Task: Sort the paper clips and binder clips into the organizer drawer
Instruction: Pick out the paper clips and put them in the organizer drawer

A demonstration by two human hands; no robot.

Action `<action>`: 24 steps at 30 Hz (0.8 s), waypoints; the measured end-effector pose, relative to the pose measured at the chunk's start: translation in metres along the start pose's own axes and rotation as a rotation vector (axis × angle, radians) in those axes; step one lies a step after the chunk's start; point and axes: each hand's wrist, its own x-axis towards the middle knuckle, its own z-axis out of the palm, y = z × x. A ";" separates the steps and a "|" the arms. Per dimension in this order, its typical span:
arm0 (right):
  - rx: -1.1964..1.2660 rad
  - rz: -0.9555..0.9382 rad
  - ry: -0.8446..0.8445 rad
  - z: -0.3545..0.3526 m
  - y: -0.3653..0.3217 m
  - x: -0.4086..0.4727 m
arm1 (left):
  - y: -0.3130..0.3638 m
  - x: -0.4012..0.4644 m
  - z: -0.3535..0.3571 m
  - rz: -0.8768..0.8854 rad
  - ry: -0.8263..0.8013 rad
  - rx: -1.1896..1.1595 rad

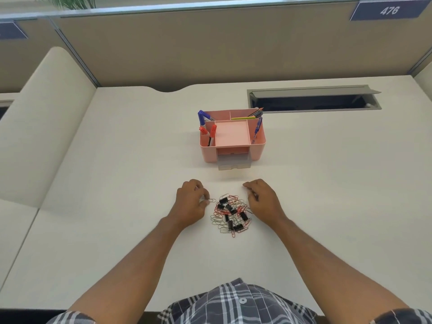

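— Head view first: where do we stand with the clips?

— We see the mixed pile [231, 215] of paper clips and black binder clips on the white desk [117, 206], between our hands. Our left hand [190, 203] pinches one silver paper clip [212, 200] at the pile's ten o'clock edge. Our right hand [263, 202] sits at three o'clock, fingers curled; we cannot tell whether it holds anything.

— How will they handle?

— Light, thin wire, we judge, likely to tangle and slide; best nipped by one loop with fingertips. The binder clips [230, 208] look stiffer, so we would take them by the black body.

— And the drawer?

— The clear drawer [233, 163] stands pulled out from the pink organizer [258, 146] at twelve o'clock, well apart from the pile.

— The room?

— Beige cubicle panels [233, 50], a cable hatch [313, 99] at one o'clock.
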 end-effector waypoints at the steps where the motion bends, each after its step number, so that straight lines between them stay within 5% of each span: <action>1: 0.007 0.001 0.003 0.000 0.000 0.000 | 0.001 0.002 0.000 -0.009 -0.016 0.016; 9: 0.034 0.008 0.014 0.001 0.001 -0.002 | 0.007 0.011 -0.001 -0.037 -0.115 -0.020; 16: 0.035 0.013 0.015 0.002 0.001 -0.001 | 0.050 0.035 -0.030 0.017 0.305 -0.353; 24: 0.032 0.008 0.010 0.000 -0.001 -0.001 | 0.080 0.082 -0.031 0.067 0.327 -0.257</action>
